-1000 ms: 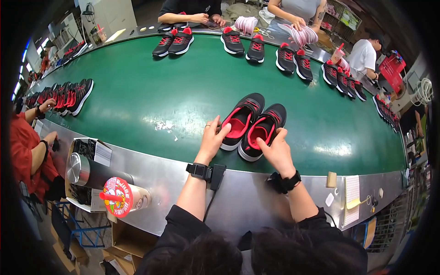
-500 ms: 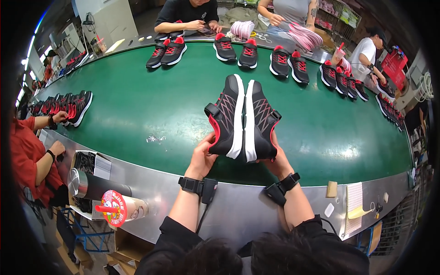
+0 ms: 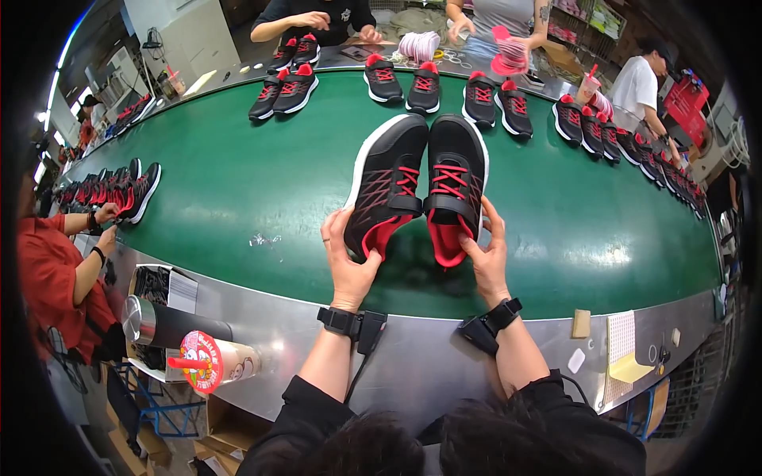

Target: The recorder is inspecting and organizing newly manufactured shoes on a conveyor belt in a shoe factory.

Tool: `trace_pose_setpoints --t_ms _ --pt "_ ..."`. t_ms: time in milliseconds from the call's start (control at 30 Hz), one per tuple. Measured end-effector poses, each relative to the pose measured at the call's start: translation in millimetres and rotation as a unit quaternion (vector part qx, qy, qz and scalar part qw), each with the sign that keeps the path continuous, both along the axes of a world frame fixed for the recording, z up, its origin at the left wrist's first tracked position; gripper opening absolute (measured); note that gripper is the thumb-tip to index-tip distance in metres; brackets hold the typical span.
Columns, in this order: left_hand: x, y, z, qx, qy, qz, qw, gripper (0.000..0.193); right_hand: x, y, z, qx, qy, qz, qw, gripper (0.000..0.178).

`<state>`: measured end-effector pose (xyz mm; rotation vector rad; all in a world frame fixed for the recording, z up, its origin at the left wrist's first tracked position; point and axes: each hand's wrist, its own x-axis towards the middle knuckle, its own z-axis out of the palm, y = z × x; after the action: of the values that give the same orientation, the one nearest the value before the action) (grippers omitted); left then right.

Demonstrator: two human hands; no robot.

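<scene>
Over the green table surface I hold a pair of black sneakers with red laces, red lining and white soles. My left hand (image 3: 350,262) grips the left sneaker (image 3: 379,176) by its heel, thumb inside the collar and fingers along the outer side. In the same way, my right hand (image 3: 487,252) is closed on the heel of the right sneaker (image 3: 456,170). Both toes point away from me and the uppers face up. The two shoes lean toward each other at the front, with a gap between their heels. Black straps with small boxes are on both my wrists.
Pairs of matching sneakers (image 3: 397,82) line the far edge, and more stand at left and right. On the near metal ledge (image 3: 294,341) are a drink cup (image 3: 208,361), a dark bottle (image 3: 186,327), a sticker sheet (image 3: 621,349) and a yellowish block (image 3: 581,324). Co-workers sit around.
Both sneakers have been turned: earlier their soles faced each other, and now their laces and openings show. A far co-worker's hands have come off the shoe pair there.
</scene>
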<state>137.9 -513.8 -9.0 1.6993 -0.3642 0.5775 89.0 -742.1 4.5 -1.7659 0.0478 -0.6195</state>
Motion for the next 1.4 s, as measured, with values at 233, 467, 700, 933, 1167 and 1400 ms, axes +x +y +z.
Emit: trace_pose_setpoints --t_ms 233,467,700,933,1167,1400 --pt "-2.7 4.1 -5.7 -0.017 0.013 0.018 1.000 0.067 -5.0 14.4 11.7 0.109 0.020 0.017 0.994 0.065" --pt "-6.9 -0.8 0.2 -0.245 0.063 -0.114 0.961 0.036 -11.3 4.6 20.0 0.196 0.081 0.057 0.976 0.052" --pt "1.3 10.2 -25.2 -0.144 0.203 0.002 0.968 0.037 -4.8 4.1 -2.1 -0.086 0.174 0.074 0.978 0.033" --pt "-5.9 1.7 -11.6 -0.113 0.218 0.093 0.965 0.043 -25.6 51.8 48.4 -0.252 0.125 -0.043 0.959 0.047" --pt "-4.2 0.2 -13.8 -0.104 0.213 0.203 0.950 0.033 23.8 121.9 63.7 -0.492 0.216 0.082 0.839 0.055" --pt "6.4 3.1 -20.1 -0.252 0.203 0.290 0.900 0.029 83.3 127.6 63.6 -0.487 0.223 0.166 0.828 0.057"
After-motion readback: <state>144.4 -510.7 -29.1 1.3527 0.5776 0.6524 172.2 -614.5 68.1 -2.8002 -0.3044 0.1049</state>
